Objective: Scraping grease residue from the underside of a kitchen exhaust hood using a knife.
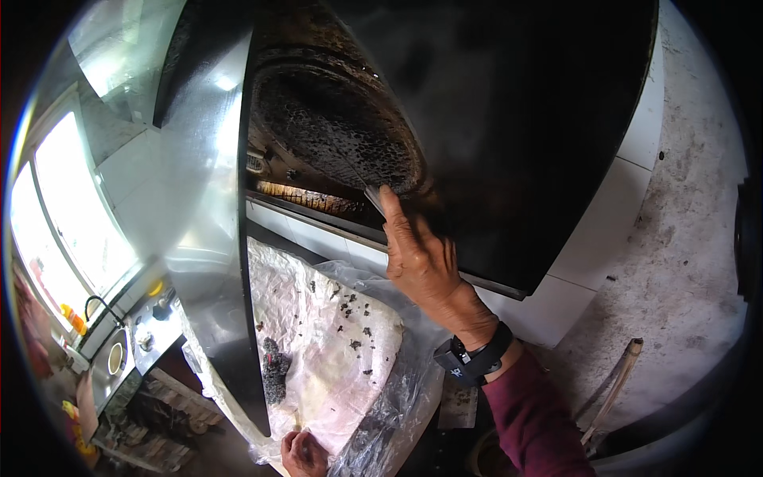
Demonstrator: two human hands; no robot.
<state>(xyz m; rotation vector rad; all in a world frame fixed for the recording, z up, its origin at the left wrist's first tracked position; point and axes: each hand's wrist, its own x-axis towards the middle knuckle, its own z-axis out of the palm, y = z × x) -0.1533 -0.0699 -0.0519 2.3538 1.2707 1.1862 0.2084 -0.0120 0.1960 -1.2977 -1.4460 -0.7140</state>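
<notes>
My right hand [420, 256], with a black watch on its wrist, holds a thin grey metal scraper-like tool [374, 199] by its end. The tool touches or hovers over the lower edge of a round, greasy mesh filter [334, 125] inside a dark range hood [506, 119]. My left hand [304, 453] is at the bottom, fingers curled at the edge of a pale sheet [340, 358] under clear plastic; whether it grips the sheet is unclear. Several black grime flakes and a dark, fuzzy clump [275, 369] lie on the sheet.
A shiny metal panel [205, 208] stands left of the opening. Beyond it are a window [77, 197] and a sink [113, 361] with a bowl. White tiles [536, 310] run below the hood. A wooden stick [614, 387] leans at the lower right.
</notes>
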